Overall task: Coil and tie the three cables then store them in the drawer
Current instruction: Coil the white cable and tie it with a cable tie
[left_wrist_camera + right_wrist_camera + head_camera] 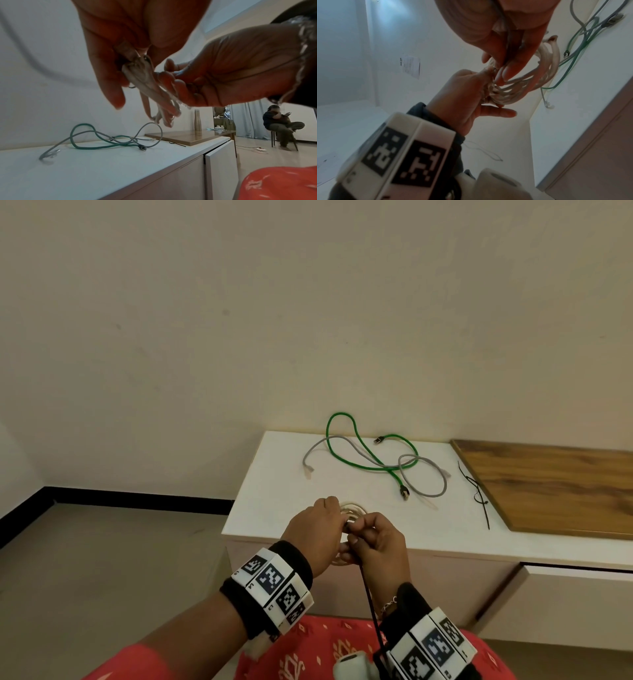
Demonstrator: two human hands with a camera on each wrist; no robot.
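Observation:
A whitish cable wound into a coil hangs in front of the white cabinet top, held between both hands. My left hand grips the coil at its bunched side. My right hand pinches a black tie at the coil; the tie's long tail hangs down past my wrist. A green cable and a grey cable lie loose and crossed over each other further back on the cabinet. The drawer at the right stands slightly pulled out.
Two more black ties lie on the cabinet beside a wooden board at the right. A wall runs behind the cabinet. In the left wrist view a metal bottle stands on the wooden board and a person sits far off.

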